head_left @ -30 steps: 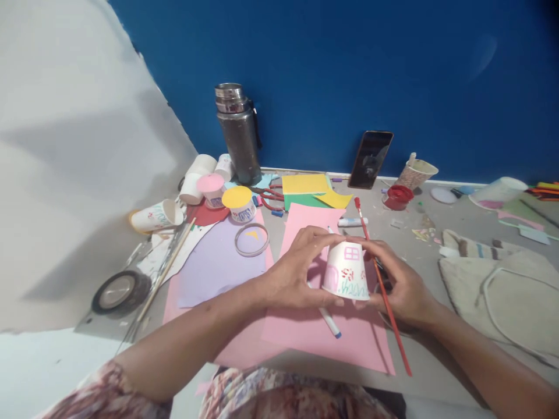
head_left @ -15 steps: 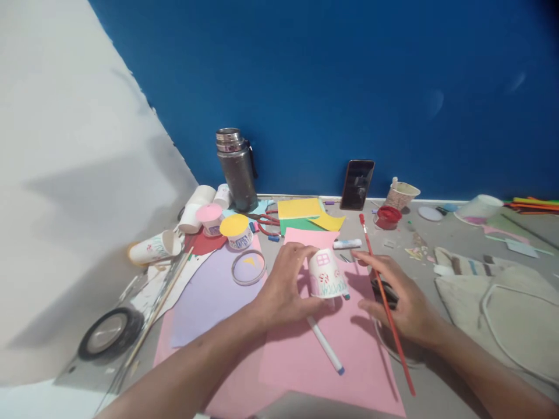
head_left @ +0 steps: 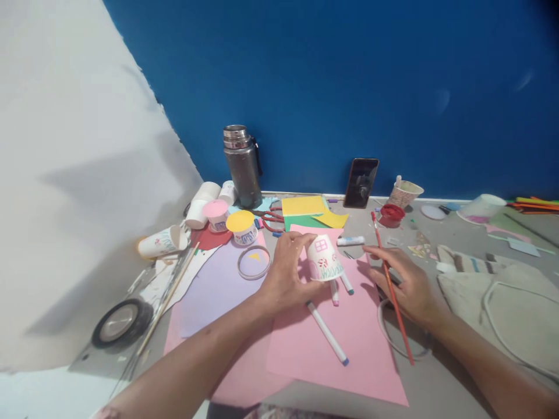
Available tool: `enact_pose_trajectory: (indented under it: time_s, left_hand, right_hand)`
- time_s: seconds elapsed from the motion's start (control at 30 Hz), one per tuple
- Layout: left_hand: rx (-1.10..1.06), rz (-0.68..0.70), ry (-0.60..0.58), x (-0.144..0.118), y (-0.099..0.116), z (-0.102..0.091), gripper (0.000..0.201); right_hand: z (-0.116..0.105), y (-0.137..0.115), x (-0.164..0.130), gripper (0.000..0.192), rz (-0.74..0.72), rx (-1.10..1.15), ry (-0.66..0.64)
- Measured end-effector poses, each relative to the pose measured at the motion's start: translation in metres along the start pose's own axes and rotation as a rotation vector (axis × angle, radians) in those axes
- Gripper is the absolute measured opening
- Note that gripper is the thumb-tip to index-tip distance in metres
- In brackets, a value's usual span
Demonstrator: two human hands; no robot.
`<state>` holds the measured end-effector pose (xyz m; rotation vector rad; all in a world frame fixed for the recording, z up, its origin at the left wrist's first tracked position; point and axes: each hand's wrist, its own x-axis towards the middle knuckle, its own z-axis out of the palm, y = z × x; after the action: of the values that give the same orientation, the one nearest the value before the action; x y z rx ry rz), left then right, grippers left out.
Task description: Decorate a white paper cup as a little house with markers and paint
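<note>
Here the left hand [head_left: 286, 273] grips a small paper cup [head_left: 324, 258], fingers wrapped about its side wall. The cup is upside down and tilted, its closed base leaning away toward the blue wall, its open mouth facing down and toward the person. A pink window, a pink door and green scribbled grass are drawn on the side that faces the camera. The cup hangs just above the pink sheet [head_left: 332, 349], and every other place is easiest read from that sheet.

The right hand [head_left: 404, 285] sits off the sheet's right edge, fingers loosely spread and closed on nothing but a red paintbrush [head_left: 391, 291] that lies across them. The brush's long axis runs from its tip near the red paint pot [head_left: 391, 214], beyond the sheet's far right corner, back toward the person. The cup lies to the left of this hand, a short gap apart; the left hand is on it, the right merely near.

Beneath the cup, on the sheet, lie three markers [head_left: 327, 333], the longest slanting toward the sheet's near edge. Left of the sheet is a lilac sheet [head_left: 213, 291] with a tape ring [head_left: 254, 262] on it. Beyond the far edge stand a yellow-topped cup [head_left: 243, 226], a steel flask [head_left: 242, 166] and a phone [head_left: 360, 182] leaning on the wall.
</note>
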<state>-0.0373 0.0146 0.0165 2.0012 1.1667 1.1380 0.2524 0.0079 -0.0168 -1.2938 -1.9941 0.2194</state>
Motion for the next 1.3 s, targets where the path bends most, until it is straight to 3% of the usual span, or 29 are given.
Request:
enact_pose_trajectory:
  time_s: [0.27,0.4,0.47,0.63,0.77,0.97,1.13,1.3]
  left_hand:
    - [-0.001,-0.024,0.007,0.0,-0.004,0.0,0.074]
    - [-0.072,-0.126,0.017,0.003,0.001,-0.001,0.071]
    - [-0.214,-0.232,0.024,0.004,0.003,-0.002,0.07]
    - [-0.914,-0.468,0.006,0.007,-0.001,-0.005,0.061]
    - [-1.159,-0.606,-0.078,0.008,-0.008,-0.01,0.065]
    - [-1.151,-0.497,-0.221,0.008,-0.009,-0.015,0.088]
    - [-1.167,-0.498,-0.266,0.006,-0.013,-0.015,0.091]
    - [-1.271,-0.517,-0.289,0.005,-0.019,-0.014,0.089]
  right_hand:
    - [0.003,0.004,0.0,0.027,-0.035,-0.045,0.047]
    - [-0.008,0.019,0.008,0.032,0.015,-0.174,0.125]
    - [-0.016,0.032,0.013,0.036,0.039,-0.221,0.168]
    - [-0.032,0.063,0.022,0.042,0.046,-0.336,0.157]
    - [-0.029,0.079,0.022,0.042,0.019,-0.403,0.078]
    - [-0.023,0.101,0.022,0.036,0.0,-0.461,-0.031]
    - [-0.024,0.107,0.024,0.043,0.004,-0.487,-0.104]
    - [-0.033,0.095,0.024,0.056,0.149,-0.549,-0.029]
